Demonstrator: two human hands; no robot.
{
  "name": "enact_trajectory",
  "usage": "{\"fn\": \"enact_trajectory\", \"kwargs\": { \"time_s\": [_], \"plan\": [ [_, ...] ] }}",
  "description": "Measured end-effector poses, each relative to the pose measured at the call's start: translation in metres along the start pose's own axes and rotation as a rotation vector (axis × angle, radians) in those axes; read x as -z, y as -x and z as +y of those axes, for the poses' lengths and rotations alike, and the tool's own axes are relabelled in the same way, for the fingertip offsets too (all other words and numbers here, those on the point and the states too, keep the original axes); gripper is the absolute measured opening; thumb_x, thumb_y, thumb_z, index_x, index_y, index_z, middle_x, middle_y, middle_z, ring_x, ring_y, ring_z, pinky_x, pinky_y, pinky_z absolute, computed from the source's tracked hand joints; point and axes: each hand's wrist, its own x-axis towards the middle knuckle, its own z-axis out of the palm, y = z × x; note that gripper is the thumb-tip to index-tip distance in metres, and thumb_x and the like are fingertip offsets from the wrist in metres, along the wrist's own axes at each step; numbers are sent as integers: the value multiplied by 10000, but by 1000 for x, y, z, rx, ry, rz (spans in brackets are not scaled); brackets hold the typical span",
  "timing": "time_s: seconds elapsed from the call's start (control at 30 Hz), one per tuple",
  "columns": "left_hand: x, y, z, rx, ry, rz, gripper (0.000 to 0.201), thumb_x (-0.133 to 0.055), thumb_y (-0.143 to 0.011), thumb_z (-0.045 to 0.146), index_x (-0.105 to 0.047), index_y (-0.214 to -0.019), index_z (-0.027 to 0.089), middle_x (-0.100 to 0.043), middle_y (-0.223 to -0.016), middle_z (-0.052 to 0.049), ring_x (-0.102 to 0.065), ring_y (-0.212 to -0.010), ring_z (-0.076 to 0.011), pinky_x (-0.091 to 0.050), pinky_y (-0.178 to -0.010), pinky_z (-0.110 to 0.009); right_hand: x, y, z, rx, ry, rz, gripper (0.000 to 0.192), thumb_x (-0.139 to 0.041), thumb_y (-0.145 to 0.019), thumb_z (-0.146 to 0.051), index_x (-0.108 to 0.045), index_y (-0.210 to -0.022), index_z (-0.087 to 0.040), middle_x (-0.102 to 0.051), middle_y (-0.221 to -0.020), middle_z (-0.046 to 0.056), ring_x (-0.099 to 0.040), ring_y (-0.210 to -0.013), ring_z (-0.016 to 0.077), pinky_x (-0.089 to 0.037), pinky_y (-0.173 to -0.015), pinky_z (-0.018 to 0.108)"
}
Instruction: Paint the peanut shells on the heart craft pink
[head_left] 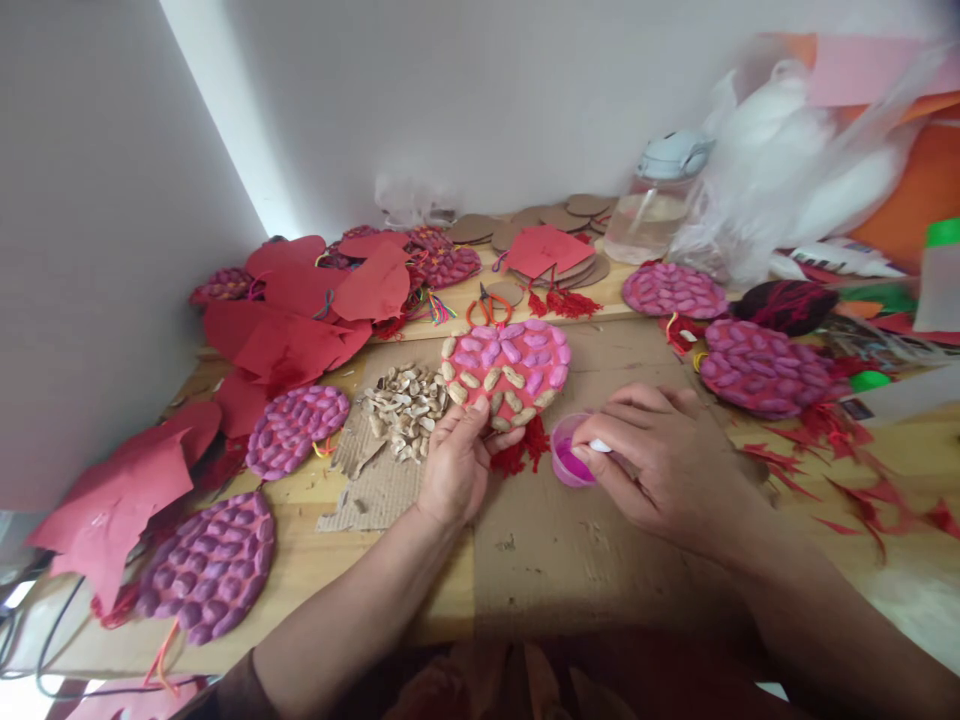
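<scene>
A red heart-shaped board [507,365] covered in peanut shells lies in the middle of the table, its upper shells painted pink and the lower ones bare. My left hand [459,461] pinches its lower edge, just above a red tassel [523,452]. My right hand [654,457] holds a thin white brush handle [599,446] and dips it into a small cup of pink paint [570,462] right of the tassel.
A pile of loose peanut shells [406,402] sits on torn cardboard at my left hand. Finished purple shell hearts [757,366] and red paper cut-outs [300,320] ring the table. A clear jar [651,215], orange scissors [489,303] and cardboard discs stand at the back.
</scene>
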Motion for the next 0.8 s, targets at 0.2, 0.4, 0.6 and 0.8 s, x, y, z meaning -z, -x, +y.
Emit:
{"fn": "enact_trajectory", "kwargs": {
  "time_s": [0.2,0.4,0.6,0.8],
  "plan": [
    [-2,0,1,19,1,13,366,-1007,-672,364,-761,-877,187,-816,-930,-18,-761,-814,-155,-669,-712,-274,10,4,9,-123,-161,240,66,-681,-982,-242,-674,-922,-271,-716,-803,-14,-652,-800,207,-423,-781,422],
    [-3,4,-1,-33,-76,-3,366,-998,-705,417,-788,-914,201,-829,-974,-25,-788,-856,-160,-673,-729,-262,13,7,1,-345,-376,484,68,-678,-999,-273,-723,-1035,-308,-719,-862,12,-604,-665,184,-465,-586,380],
    [-5,7,0,-58,-123,11,372,-984,-728,421,-809,-963,193,-829,-997,-39,-809,-884,-180,-671,-699,-243,0,11,-3,-293,-316,476,177,-740,-953,-290,-728,-1119,-349,-755,-973,45,-706,-869,281,-576,-773,486],
    [-8,8,2,-68,-111,15,358,-992,-710,420,-803,-910,191,-826,-937,-28,-789,-814,-153,-671,-686,-237,-4,12,-4,-313,-297,521,207,-732,-961,-280,-722,-1152,-360,-768,-1000,49,-715,-877,285,-580,-777,497]
  ]
}}
